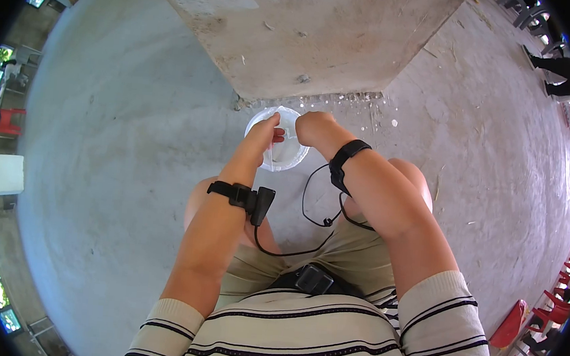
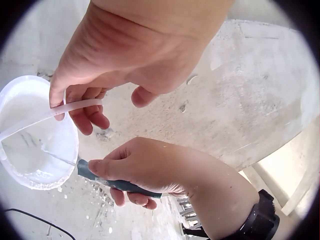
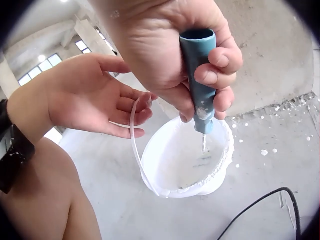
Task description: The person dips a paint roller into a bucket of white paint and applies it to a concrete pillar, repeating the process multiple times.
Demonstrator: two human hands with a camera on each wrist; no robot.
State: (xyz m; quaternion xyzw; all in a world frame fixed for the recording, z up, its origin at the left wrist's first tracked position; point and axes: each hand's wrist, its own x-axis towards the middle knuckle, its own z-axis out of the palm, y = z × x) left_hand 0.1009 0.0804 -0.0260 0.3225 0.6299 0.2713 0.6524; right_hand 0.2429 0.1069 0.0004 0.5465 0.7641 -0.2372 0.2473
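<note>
A white plastic bucket (image 1: 294,159) with a pale coating inside stands on the floor before the person's knees. My left hand (image 2: 135,55) is at its thin white handle (image 2: 30,121), fingers loosely bent around the strip and thumb apart. My right hand (image 3: 190,55) grips a tool with a teal tubular handle (image 3: 201,85), held upright over the bucket. Its narrow metal shank (image 3: 204,144) points down into the bucket, and the kind of tool cannot be made out. In the head view the right hand covers the tool.
Beyond the bucket rises a concrete pillar (image 1: 309,39), with white splashes on the floor at its base. A black cable (image 1: 305,199) runs between the wrist devices and the lap. Red chairs (image 1: 552,309) and people's legs (image 1: 561,76) show at far right.
</note>
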